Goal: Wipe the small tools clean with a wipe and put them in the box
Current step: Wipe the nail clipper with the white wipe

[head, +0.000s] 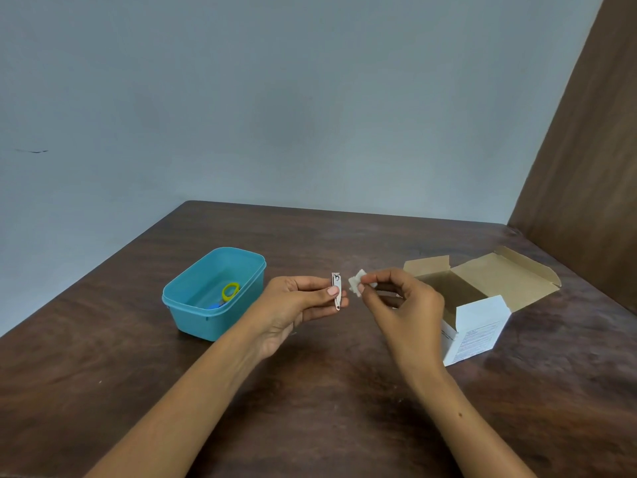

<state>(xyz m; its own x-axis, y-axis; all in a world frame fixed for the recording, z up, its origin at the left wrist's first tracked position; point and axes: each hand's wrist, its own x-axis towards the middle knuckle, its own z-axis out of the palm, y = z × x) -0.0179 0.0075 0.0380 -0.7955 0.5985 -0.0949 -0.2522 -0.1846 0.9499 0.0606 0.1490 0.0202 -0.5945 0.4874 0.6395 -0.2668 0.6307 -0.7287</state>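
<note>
Two bare hands meet over a dark wood-grain bench (310, 426). The left hand (293, 305) pinches a small flat metal nail clipper (336, 291), thumb pressed on its face and the other fingers behind it; the clipper stands nearly upright, shiny, with a narrow tapered body. The right hand (406, 305) has its fingers curled, thumb and forefinger pinching a small crumpled white wipe (356, 286) just beside the clipper, apart from it by a thin gap.

To the left sits a teal plastic tub (210, 305), rounded rectangular, lidless, with a lipped rim. Inside lie a yellow-green ring handle (230, 291) and something blue (214, 305) under it; the tool they belong to is hard to make out.

To the right stands an open carton (479, 326), white outside, plain brown card inside, flaps spread wide. Its front panel carries small print, too blurred to read. The right hand hides part of its near-left corner.

Behind is a plain grey-blue wall (241, 98), and a brown panel (586, 150) rises at the far right, cut off by the edge.
</note>
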